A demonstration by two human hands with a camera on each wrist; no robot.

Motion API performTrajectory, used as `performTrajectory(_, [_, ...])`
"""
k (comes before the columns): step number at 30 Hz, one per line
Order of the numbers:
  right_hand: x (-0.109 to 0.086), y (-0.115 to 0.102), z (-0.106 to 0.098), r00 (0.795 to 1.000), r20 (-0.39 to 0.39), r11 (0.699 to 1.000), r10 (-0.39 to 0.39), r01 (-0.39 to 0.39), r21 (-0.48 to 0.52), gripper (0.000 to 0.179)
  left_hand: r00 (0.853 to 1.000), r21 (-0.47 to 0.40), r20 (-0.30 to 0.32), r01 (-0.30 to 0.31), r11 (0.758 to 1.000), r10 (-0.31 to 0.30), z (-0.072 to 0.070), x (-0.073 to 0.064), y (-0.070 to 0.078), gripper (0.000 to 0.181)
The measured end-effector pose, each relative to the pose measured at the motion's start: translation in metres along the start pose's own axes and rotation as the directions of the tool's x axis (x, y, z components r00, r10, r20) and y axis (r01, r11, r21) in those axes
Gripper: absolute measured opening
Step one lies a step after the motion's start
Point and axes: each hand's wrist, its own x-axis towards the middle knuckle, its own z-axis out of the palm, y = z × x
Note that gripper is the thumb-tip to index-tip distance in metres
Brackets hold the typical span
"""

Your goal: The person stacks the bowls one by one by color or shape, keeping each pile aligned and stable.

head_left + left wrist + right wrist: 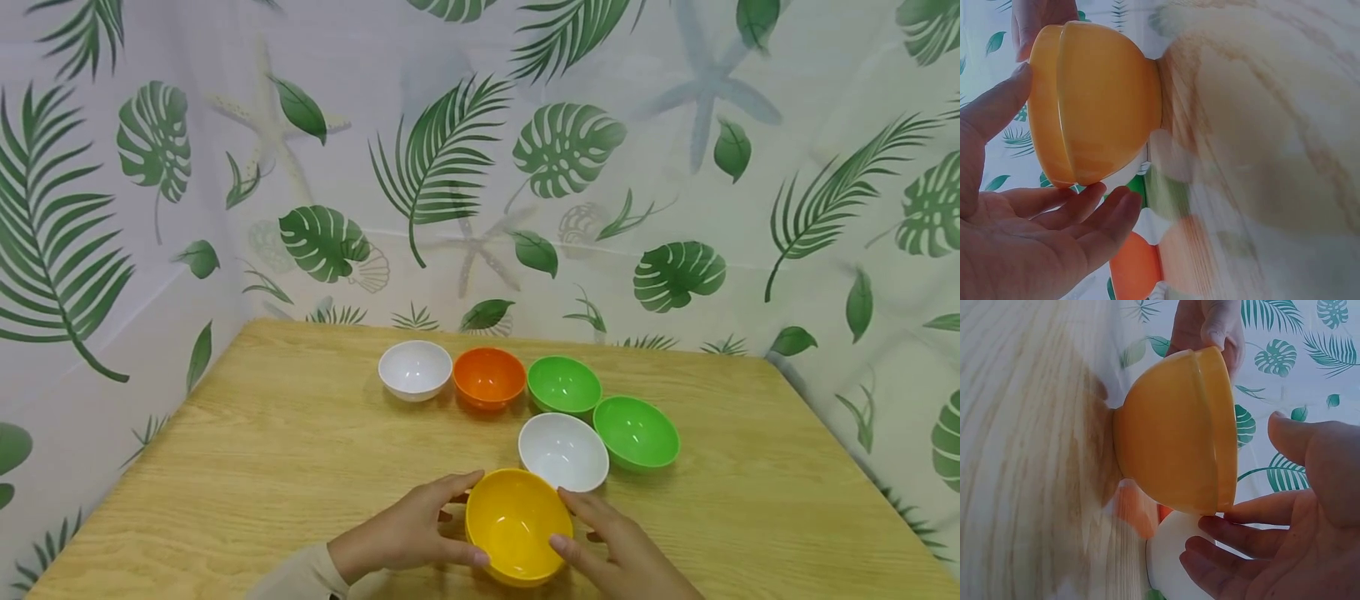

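Two nested yellow bowls (517,525) stand near the table's front, the upper one's rim showing just above the lower one's in both wrist views. On their left side, my left hand (416,529) holds the stack between the thumb at the upper rim and the fingertips lower round the side. My right hand (1310,506) is at the opposite side, its fingertips touching the rim while the thumb stands off from the bowl in the right wrist view. Right behind the stack sits a white bowl (562,450), partly overlapped by the yellow rim in the head view.
Farther back, a white bowl (415,369), an orange bowl (489,377) and a green bowl (564,384) form a row. Another green bowl (636,432) stands at the right, close beside the nearer white one. A leaf-patterned covering (465,167) rises behind the wooden table (300,433).
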Motion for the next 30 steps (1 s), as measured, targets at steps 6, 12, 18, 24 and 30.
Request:
performTrajectory(6, [0.000,-0.003,0.000,1.000,0.004,1.000,0.001,-0.001,-0.012,0.070,1.000,0.003,0.005,-0.007,1.000,0.007,-0.001,0.000,0.001,0.087])
performTrajectory(12, [-0.002,-0.004,-0.001,0.993,-0.077,0.995,-0.090,0.087,-0.043,0.067,0.999,-0.022,-0.038,-0.015,1.000,0.015,-0.005,0.000,-0.001,0.079])
performTrajectory(18, [0.002,-0.010,-0.002,0.958,-0.277,0.991,-0.074,0.102,0.091,0.045,0.991,-0.033,-0.121,-0.066,0.997,0.062,-0.020,-0.002,-0.001,0.047])
performTrajectory(24, [0.009,-0.022,-0.002,0.946,-0.322,0.937,0.033,0.083,0.339,0.028,0.977,-0.098,-0.196,-0.100,0.990,0.080,-0.035,-0.005,-0.002,0.034])
performTrajectory(30, [0.017,-0.034,0.002,0.970,-0.214,0.819,0.117,0.028,0.573,0.035,0.964,-0.196,-0.254,-0.133,0.972,0.080,-0.045,-0.009,-0.009,0.032])
